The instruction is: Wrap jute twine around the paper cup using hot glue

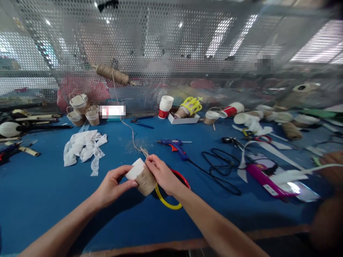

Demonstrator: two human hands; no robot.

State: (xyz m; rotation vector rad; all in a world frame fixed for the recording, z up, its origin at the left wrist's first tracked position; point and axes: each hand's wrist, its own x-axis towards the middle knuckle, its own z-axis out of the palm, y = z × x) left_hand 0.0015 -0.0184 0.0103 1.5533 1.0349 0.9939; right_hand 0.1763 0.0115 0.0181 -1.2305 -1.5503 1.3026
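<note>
A paper cup (146, 181), its lower part wrapped in brown twine and its upper part white, tilts above the table between my hands. My left hand (114, 184) grips it at the near left side, thumb on the wrapped part. Fingers of my right hand (162, 175) pinch the twine (132, 132) against the cup's far right side. That strand runs up to a twine spool (112, 74) hanging at the mesh. Below my right hand lies a red and yellow ring (168, 206), partly hidden.
A blue glue gun (174, 144) lies right of centre, its black cord coiled beside it. White lace (83, 146) is at left. Pliers (142, 121), twine-wrapped cups (92, 116) and stacked paper cups (166, 105) stand along the mesh. A magenta power strip (262, 180) and another person's hand (332, 167) are at right.
</note>
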